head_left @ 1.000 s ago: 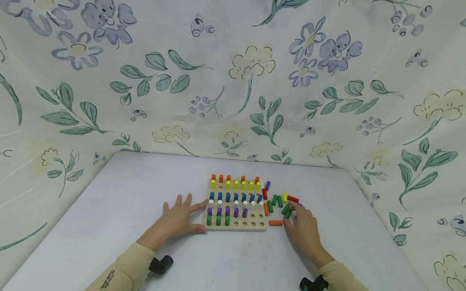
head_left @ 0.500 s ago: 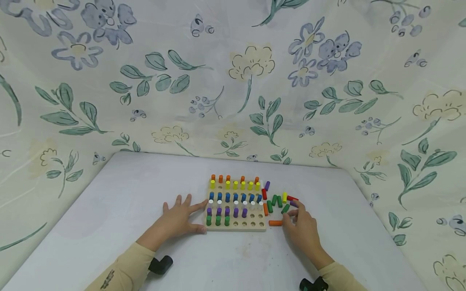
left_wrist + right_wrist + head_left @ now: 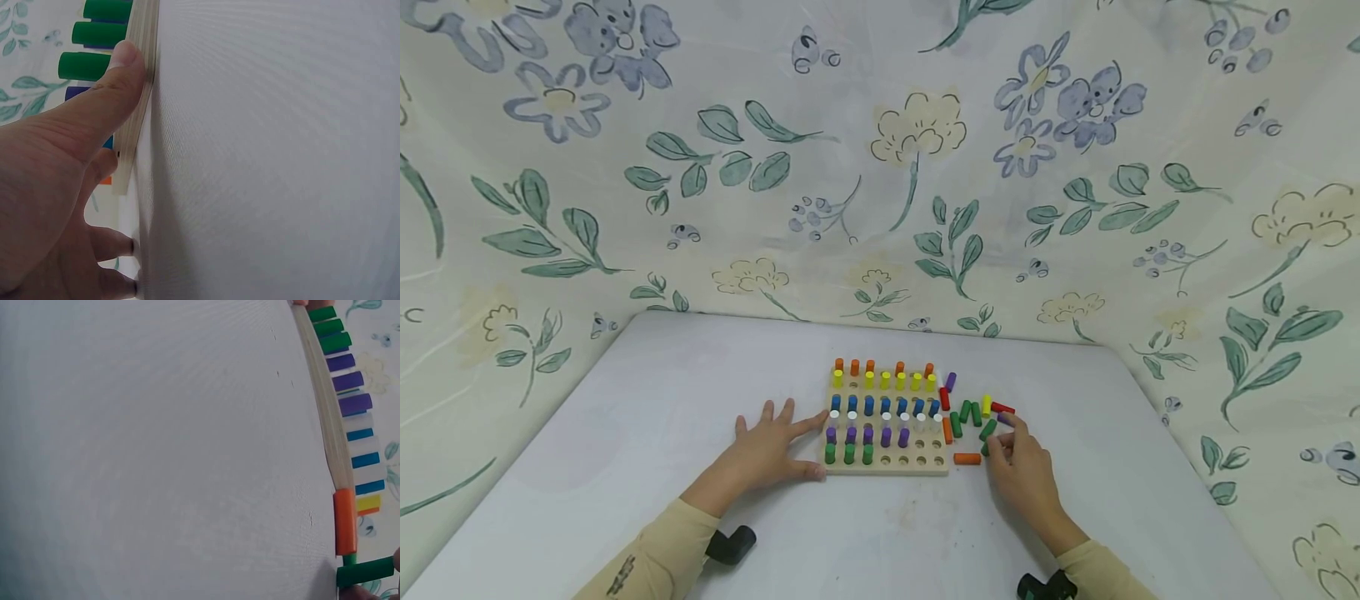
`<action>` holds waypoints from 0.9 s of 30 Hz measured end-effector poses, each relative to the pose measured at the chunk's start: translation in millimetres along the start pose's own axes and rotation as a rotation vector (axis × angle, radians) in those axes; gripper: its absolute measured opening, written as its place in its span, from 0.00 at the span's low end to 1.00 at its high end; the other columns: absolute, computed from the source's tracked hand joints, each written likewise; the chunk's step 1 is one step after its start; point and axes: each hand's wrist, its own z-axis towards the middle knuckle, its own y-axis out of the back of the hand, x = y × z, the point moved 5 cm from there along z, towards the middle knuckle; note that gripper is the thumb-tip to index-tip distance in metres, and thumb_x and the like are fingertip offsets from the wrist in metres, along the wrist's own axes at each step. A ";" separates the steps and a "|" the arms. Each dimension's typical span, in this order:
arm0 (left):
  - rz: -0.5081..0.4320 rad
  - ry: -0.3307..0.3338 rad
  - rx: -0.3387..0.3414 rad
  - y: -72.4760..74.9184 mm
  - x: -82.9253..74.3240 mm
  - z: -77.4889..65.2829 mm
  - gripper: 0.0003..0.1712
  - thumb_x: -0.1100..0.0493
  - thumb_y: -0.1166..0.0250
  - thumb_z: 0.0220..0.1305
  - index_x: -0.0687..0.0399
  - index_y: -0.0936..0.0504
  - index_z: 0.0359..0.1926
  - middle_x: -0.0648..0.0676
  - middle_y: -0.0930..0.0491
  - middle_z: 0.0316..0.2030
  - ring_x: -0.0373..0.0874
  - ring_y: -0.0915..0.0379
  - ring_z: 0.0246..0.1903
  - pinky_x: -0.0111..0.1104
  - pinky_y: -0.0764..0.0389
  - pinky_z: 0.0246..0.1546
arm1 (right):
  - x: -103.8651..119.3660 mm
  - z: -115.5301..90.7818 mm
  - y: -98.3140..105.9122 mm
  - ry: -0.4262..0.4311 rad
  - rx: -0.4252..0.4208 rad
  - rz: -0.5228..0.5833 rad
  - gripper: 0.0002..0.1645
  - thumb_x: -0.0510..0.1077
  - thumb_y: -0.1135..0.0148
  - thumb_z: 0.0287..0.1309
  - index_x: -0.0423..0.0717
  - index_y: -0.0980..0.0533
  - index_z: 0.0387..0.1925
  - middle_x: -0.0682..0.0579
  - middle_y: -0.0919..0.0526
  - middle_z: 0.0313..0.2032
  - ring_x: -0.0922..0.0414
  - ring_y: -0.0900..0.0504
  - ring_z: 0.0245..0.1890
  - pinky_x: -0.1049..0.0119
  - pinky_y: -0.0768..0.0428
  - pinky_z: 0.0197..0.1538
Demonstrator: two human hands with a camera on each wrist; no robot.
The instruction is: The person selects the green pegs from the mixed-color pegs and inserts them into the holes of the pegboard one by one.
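Observation:
A wooden pegboard (image 3: 917, 470) lies on the white table, holding rows of orange, yellow, blue, white, purple and green pegs. Three green pegs (image 3: 849, 455) stand at the left of its front row, with bare holes to their right. My left hand (image 3: 763, 457) is spread beside the board, its thumb (image 3: 124, 57) and index finger touching the left edge. Right of the board, my right hand (image 3: 1024, 479) pinches a loose green peg (image 3: 365, 572) at its upper end. That peg stands tilted close over the table, and the hand hides part of it in the head view.
Several loose pegs lie between board and right hand: green pegs (image 3: 966, 412), a yellow peg (image 3: 987, 406), a red peg (image 3: 1002, 408), a purple peg (image 3: 951, 382) and an orange peg (image 3: 967, 459). Floral cloth (image 3: 880, 183) rises behind the table's far edge.
My right hand has shifted slightly among the loose pegs; a green peg that lay near its fingers now shows by the thumb, between the fingertips. My left hand has stayed put.

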 end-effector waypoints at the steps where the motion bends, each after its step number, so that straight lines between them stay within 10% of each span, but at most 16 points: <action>1: 0.000 0.000 -0.001 -0.1 0.1 0.0 0.54 0.29 0.26 0.48 0.40 0.31 0.74 0.77 0.47 0.74 0.82 0.61 0.72 0.79 0.61 0.62 | 0.2 0.0 0.0 0.003 -0.001 0.000 0.29 0.44 0.43 0.72 0.36 0.34 0.68 0.46 0.15 0.40 0.57 0.21 0.33 0.62 0.18 0.39; 27: -0.004 0.006 -0.002 0.6 -0.1 -0.7 0.54 0.29 0.25 0.48 0.40 0.31 0.75 0.77 0.48 0.74 0.81 0.62 0.72 0.79 0.62 0.62 | 5.1 0.6 -0.3 0.054 -0.021 -0.046 0.30 0.44 0.30 0.60 0.39 0.27 0.62 0.46 0.19 0.46 0.48 0.23 0.47 0.49 0.25 0.51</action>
